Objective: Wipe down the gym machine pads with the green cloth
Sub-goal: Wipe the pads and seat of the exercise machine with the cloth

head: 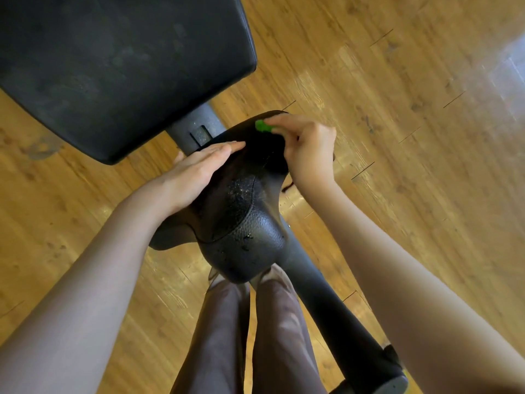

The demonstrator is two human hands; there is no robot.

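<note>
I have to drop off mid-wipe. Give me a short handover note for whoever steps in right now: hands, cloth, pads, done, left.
Left hand: flat, fingers straight, resting on the small saddle-shaped pad.
Right hand: gripping the green cloth, only a bit showing, at the pad's far end.
Large flat pad: just beyond, smudged and dusty-looking.
Done: cannot confirm; the small pad shows specks and droplets.
Left: finish the small pad, then the large one.

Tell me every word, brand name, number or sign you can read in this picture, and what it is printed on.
None: no readable text anywhere in this view.
Large black pad: only smudges, no label.
Small black pad: grained cover with specks, no lettering.
Green cloth gripped by the right hand: mostly hidden, no print visible.
Left hand lies flat on the small pad.
Wooden floor: no markings.
</note>
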